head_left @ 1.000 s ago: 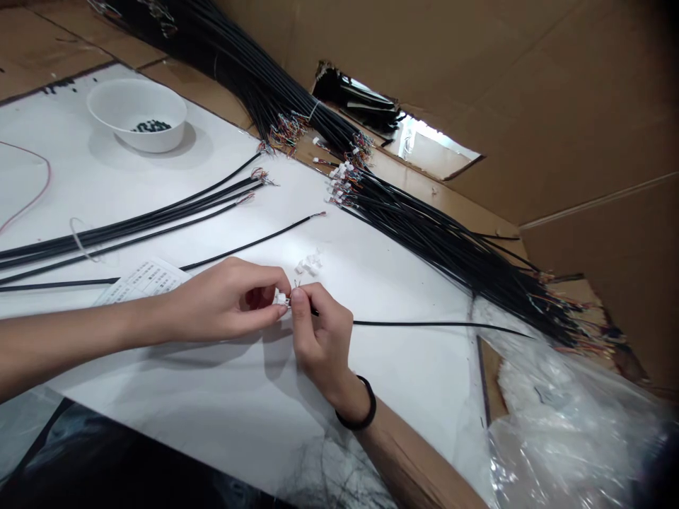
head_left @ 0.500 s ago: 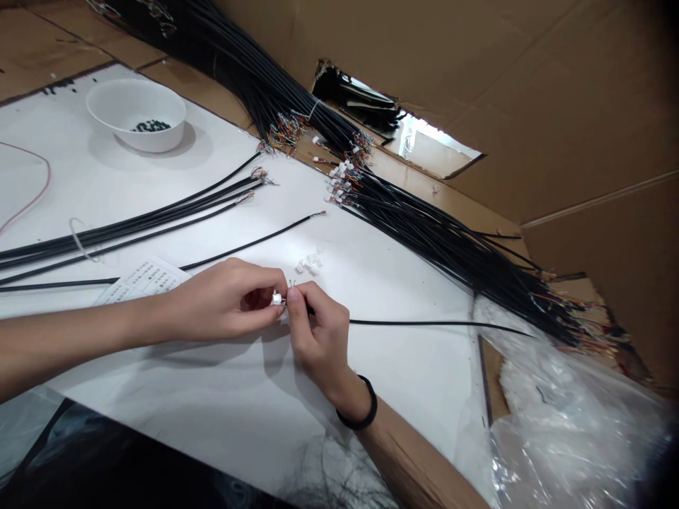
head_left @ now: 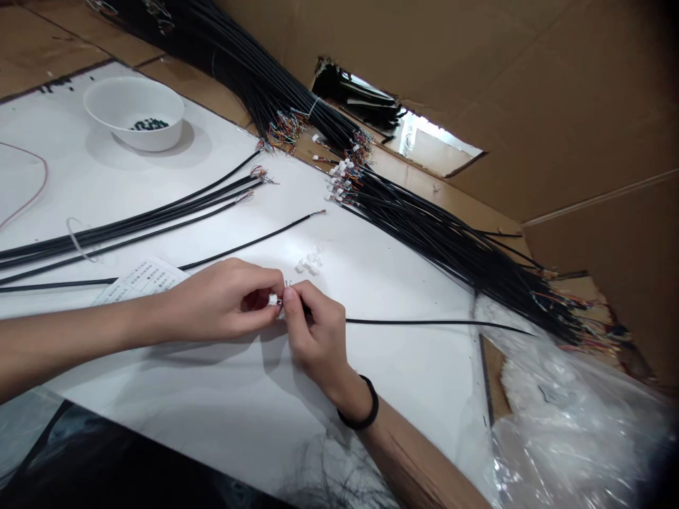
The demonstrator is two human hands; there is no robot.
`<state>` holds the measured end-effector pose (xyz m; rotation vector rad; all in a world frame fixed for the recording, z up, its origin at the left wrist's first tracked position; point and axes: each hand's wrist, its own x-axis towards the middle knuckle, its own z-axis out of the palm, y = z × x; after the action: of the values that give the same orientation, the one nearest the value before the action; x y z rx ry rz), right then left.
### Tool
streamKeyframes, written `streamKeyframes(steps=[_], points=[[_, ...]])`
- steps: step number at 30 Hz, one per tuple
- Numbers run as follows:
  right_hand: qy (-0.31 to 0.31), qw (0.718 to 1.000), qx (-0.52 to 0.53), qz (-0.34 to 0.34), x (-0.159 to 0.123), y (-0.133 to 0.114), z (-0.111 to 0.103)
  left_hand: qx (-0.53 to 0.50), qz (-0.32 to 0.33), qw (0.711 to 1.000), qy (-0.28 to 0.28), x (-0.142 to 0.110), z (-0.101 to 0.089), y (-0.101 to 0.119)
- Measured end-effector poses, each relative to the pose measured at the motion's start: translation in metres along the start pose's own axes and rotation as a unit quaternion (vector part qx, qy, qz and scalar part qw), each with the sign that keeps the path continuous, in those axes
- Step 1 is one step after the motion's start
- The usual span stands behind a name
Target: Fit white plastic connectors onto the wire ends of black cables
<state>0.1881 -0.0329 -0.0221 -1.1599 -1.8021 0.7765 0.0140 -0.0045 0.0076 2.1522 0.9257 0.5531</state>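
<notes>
Between thumb and fingers, my left hand (head_left: pixel 241 298) pinches a small white connector housing (head_left: pixel 273 300). Right beside it, my right hand (head_left: pixel 317 322) grips the wire end of a black cable (head_left: pixel 414 322), which runs off to the right across the white tabletop (head_left: pixel 403 382). A few thin wire tips (head_left: pixel 288 284) stick up above my right thumb. Thin wires span the short gap between the housing and my right fingertips; how far they sit inside it is hidden. Several loose white connector housings (head_left: pixel 309 262) lie just beyond my hands.
A white bowl (head_left: pixel 135 106) with small dark pieces stands at the back left. Black cables (head_left: pixel 132 215) and a printed sheet (head_left: pixel 141 279) lie left. Big cable bundles (head_left: pixel 445 240) line the cardboard wall (head_left: pixel 530 92). A clear plastic bag (head_left: pixel 562 424) lies at right.
Both hands have shifted very slightly left, still pinching the connector housing and the cable end. Nothing else has visibly moved.
</notes>
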Motion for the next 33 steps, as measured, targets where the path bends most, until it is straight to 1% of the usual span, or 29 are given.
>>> streamKeyframes(steps=[8, 17, 23, 33], points=[[-0.016, 1.000, -0.004, 0.012, 0.0006, -0.0005, 0.0001, 0.035, 0.008, 0.999, -0.011, -0.0008, 0.0012, -0.0027], [-0.022, 1.000, -0.004, 0.021, 0.0004, -0.0005, -0.0009, 0.025, 0.002, 0.999, -0.020, -0.0007, 0.0001, -0.0018], [-0.023, 1.000, -0.003, 0.020, 0.0005, -0.0002, -0.0009, 0.026, 0.002, 1.000, -0.013, -0.0006, 0.0011, -0.0025], [-0.028, 0.999, -0.002, 0.023, 0.0005, -0.0002, -0.0011, 0.027, 0.005, 0.999, -0.027, -0.0015, -0.0005, -0.0028]])
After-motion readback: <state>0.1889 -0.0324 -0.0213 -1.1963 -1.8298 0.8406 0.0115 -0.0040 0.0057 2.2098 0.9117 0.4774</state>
